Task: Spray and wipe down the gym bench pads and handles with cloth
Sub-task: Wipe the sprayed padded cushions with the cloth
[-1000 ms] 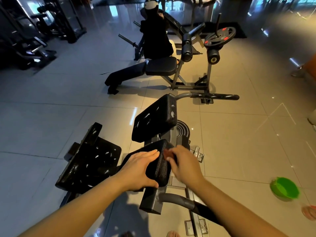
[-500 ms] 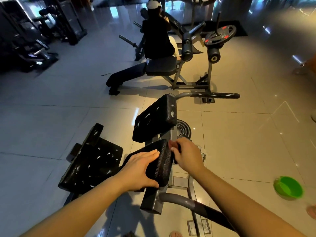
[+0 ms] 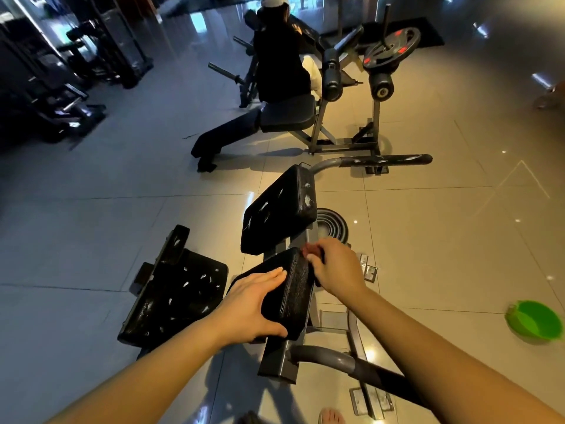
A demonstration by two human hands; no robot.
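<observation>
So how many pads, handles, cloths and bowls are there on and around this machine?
Pads: 3 (left pad, far pad, near pad)
Handles: 2 (far handle, near handle)
Cloths: 1 (reddish cloth, pinched in right hand)
Bowls: 1 (green bowl)
Total: 7

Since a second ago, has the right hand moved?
Yes. The right hand, pinching a cloth, slid away from the person along the right edge of the near pad, toward its far corner.
</observation>
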